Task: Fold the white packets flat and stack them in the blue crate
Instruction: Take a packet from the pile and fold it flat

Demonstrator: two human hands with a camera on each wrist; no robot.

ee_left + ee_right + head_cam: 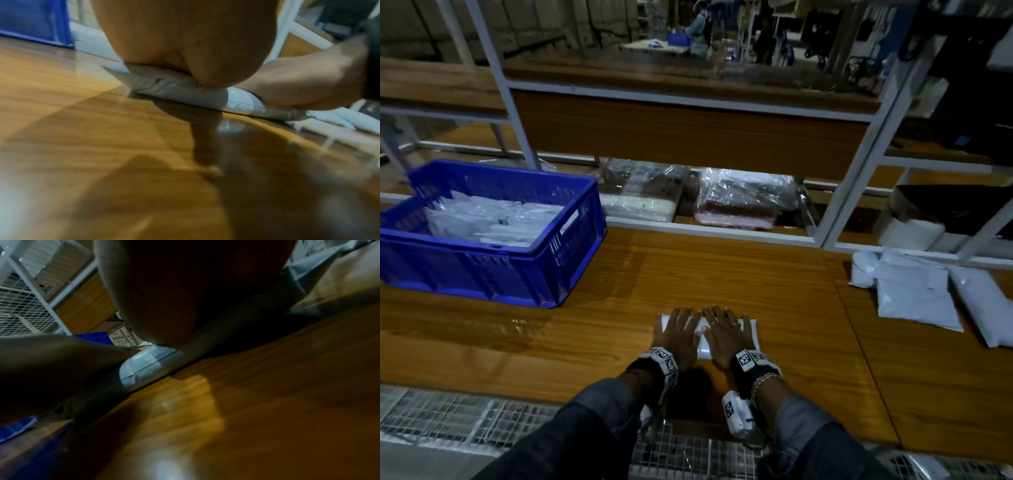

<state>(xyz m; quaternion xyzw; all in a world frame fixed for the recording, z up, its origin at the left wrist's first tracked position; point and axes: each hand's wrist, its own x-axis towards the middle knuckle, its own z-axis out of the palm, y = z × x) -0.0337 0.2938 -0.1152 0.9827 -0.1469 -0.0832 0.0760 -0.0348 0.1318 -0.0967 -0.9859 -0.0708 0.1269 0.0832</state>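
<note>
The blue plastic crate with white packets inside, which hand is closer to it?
Left. The left hand presses the folded white packet on the side toward the blue plastic crate; the right hand presses beside it, farther from the crate.

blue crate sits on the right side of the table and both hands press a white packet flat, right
Not quite: the blue crate sits on the left side of the table, as the head view shows. Both the left hand and right hand do press the white packet flat.

Crate (pixel 493 260): far left on table (pixel 722 274), packets inside.
Hands' packet (pixel 703 346): near edge, centre.
Loose packets (pixel 914 291): far right.
</note>
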